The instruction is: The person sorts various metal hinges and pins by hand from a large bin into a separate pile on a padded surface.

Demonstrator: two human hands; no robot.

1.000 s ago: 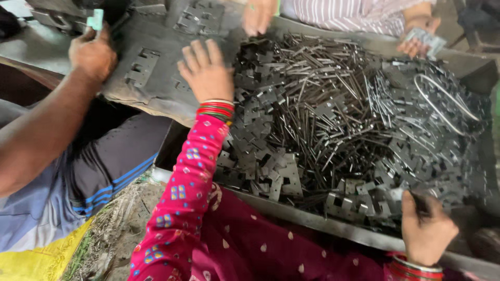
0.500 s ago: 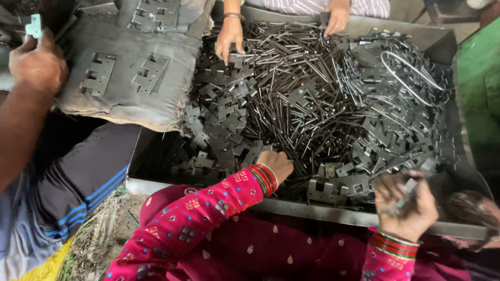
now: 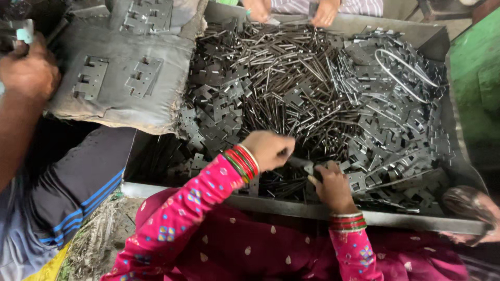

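At the near edge of the big shallow grey sheet-metal tray (image 3: 333, 212), the person's two hands meet low over the heap. The left hand (image 3: 268, 149), wrist ringed with red and green bangles, has its grip pinched on one end of a slim dark steel pin (image 3: 302, 162); the right hand (image 3: 330, 183) closes round the other end, probably pressing a small flat dark notched metal plate (image 3: 357, 181) onto it, though the fingers hide the joint. Working close to the rim keeps both loose dark metal rods (image 3: 284, 78) and stamped plates within reach. To the left, a co-worker's hand (image 3: 28, 73) rests on a grey padded cloth cushion (image 3: 120, 112) carrying three notched plates laid flat.
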